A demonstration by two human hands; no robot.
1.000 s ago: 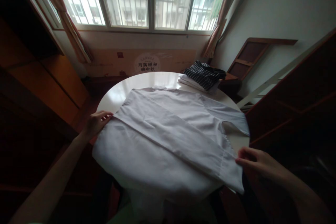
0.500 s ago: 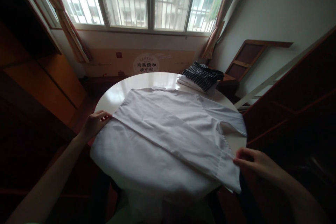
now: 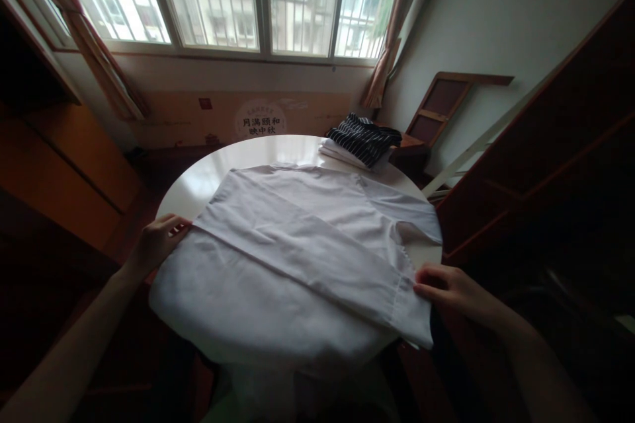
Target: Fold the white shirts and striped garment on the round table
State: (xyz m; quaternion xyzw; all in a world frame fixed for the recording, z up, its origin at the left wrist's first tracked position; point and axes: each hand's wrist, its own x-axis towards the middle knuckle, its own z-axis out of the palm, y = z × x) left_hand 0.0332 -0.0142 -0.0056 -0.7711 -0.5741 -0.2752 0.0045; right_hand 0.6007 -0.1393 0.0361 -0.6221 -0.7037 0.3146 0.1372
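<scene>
A white shirt (image 3: 288,244) lies spread over a round white table (image 3: 198,178), its lower part hanging past the near edge. One sleeve is laid slantwise across the body, with its cuff at the right near side. The other sleeve stretches toward the table's right edge. My left hand (image 3: 161,238) pinches the folded edge of the shirt at the left. At the right, my right hand (image 3: 454,287) pinches the edge of the cuff between thumb and fingers.
Beyond the shirt, a striped black garment (image 3: 364,139) rests on folded white cloth (image 3: 342,153) at the table's far right. A long printed box (image 3: 178,115) stands under the window. A brown wooden panel (image 3: 439,106) leans by the right wall, and cabinets (image 3: 54,172) stand left.
The whole view has shifted, so the table and shirt appear farther left. Both hands keep their pinch on the shirt, whose layout looks much the same.
</scene>
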